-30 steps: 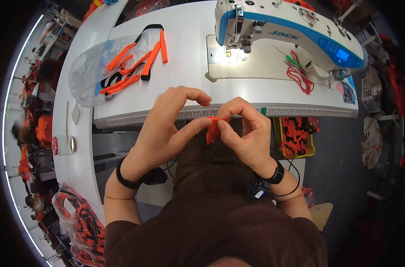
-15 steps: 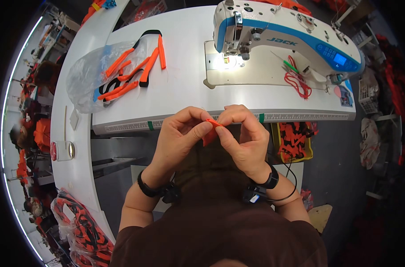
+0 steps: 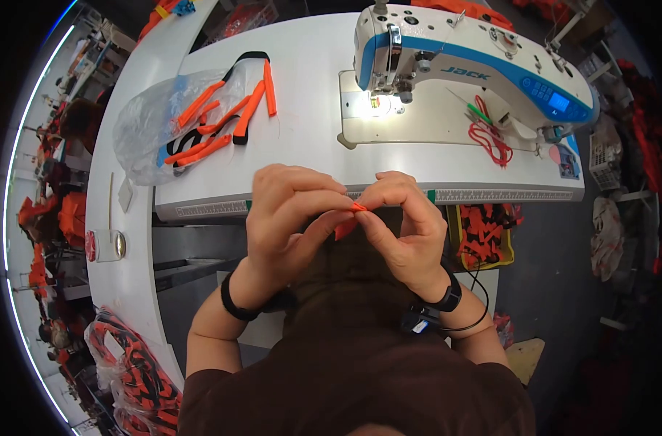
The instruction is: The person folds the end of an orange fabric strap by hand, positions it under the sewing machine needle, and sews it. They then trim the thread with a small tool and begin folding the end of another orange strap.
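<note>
Between my two hands is a small piece of orange fabric (image 3: 343, 229), held just in front of the table's near edge. My left hand (image 3: 291, 221) pinches it from the left with thumb and forefinger, and its other fingers lie across above. From the right, my right hand (image 3: 404, 221) grips the same piece between thumb and forefinger. The fingertips of both hands almost meet at the fabric's top edge. Much of the piece is hidden behind the fingers.
A sewing machine (image 3: 476, 65) stands at the back right, with a green-handled tool (image 3: 479, 112) and red cord (image 3: 491, 142) on its bed. Orange and black strips (image 3: 252, 109) lie by a plastic bag (image 3: 146, 134). A glass jar (image 3: 106, 245) stands left; a yellow crate (image 3: 507, 254) of scraps sits below.
My left hand has turned, its fingers lifting and reaching over toward the right fingertips. Less of the orange fabric shows now. My right hand keeps its pinch almost in place.
</note>
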{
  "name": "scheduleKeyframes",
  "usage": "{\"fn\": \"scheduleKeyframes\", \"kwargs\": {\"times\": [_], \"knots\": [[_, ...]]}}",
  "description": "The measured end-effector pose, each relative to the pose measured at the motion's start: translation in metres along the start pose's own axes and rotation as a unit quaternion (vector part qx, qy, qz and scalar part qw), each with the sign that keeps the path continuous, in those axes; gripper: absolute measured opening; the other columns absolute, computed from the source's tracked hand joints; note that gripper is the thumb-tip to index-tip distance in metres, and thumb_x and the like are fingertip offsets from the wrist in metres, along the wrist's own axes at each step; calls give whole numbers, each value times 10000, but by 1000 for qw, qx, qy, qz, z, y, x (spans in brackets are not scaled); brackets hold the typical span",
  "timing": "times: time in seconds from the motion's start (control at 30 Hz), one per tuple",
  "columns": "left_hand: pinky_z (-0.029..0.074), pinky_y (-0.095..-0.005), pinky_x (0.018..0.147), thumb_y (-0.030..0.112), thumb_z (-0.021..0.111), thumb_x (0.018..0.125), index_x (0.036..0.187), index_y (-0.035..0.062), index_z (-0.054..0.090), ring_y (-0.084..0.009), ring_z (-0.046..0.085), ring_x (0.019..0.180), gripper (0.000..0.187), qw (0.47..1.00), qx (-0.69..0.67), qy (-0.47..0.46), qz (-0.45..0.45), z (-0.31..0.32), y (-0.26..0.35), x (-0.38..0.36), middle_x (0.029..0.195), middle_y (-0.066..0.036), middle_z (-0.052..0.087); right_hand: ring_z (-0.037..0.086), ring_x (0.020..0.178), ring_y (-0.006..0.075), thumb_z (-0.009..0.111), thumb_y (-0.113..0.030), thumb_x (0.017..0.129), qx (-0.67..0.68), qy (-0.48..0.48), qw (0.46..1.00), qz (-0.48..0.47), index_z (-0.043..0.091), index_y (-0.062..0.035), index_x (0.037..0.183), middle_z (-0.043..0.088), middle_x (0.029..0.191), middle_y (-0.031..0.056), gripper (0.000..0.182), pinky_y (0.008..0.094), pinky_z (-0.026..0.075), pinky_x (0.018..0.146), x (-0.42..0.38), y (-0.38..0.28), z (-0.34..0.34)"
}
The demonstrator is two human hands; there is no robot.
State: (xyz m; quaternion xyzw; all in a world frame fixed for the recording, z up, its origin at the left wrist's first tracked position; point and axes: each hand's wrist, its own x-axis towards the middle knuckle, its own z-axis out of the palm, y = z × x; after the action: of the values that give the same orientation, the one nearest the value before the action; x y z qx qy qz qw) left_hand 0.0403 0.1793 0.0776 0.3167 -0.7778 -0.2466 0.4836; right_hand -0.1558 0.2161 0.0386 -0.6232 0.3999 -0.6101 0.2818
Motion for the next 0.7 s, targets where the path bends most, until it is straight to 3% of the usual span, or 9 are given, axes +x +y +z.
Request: {"fn": "scheduleKeyframes", "kwargs": {"times": [0.07, 0.1, 0.23, 0.33, 0.4, 0.7], "knots": [[451, -389, 940, 92, 848, 822, 1009, 141, 776, -222, 688, 987, 206, 973, 171, -46, 150, -10, 1, 8, 1019, 7, 731, 662, 932, 249, 836, -33, 870, -13, 0, 1000, -12, 721, -63, 971, 736, 949, 57, 156, 388, 514, 932, 2, -2, 0], [417, -404, 974, 138, 861, 786, 980, 162, 781, -191, 689, 1006, 212, 967, 195, -47, 157, -12, 2, 9, 1021, 37, 734, 668, 906, 247, 842, -44, 867, -26, -3, 999, -28, 720, -64, 973, 736, 941, 54, 163, 413, 516, 950, 3, -3, -1], [412, -418, 993, 142, 859, 793, 979, 156, 774, -186, 689, 1028, 205, 957, 231, -64, 165, -18, 9, 16, 1020, 32, 734, 686, 839, 238, 853, -67, 862, -60, -5, 996, -72, 716, -67, 984, 742, 931, 44, 184, 484, 512, 1001, 5, -4, -1], [396, -431, 1022, 160, 851, 804, 976, 158, 753, -190, 688, 1049, 198, 949, 254, -82, 169, -21, 14, 21, 1031, 33, 731, 697, 848, 234, 854, -67, 858, -88, -11, 993, -82, 716, -70, 991, 749, 941, 39, 192, 482, 508, 1013, 5, -7, -2], [406, -448, 1025, 154, 880, 789, 980, 144, 736, -243, 671, 1126, 239, 947, 265, -120, 136, -21, 19, 22, 1081, 3, 728, 702, 855, 235, 855, -69, 857, -96, -14, 991, -88, 719, -72, 995, 753, 941, 38, 194, 483, 507, 1017, 8, -8, -2], [383, -453, 1053, 186, 821, 849, 990, 131, 703, -234, 664, 1144, 192, 926, 313, -151, 150, -23, 26, 24, 1101, -2, 712, 715, 861, 228, 832, -52, 881, -84, -22, 994, -65, 746, -76, 989, 771, 941, 37, 141, 471, 507, 1028, 7, -8, -2]]}}
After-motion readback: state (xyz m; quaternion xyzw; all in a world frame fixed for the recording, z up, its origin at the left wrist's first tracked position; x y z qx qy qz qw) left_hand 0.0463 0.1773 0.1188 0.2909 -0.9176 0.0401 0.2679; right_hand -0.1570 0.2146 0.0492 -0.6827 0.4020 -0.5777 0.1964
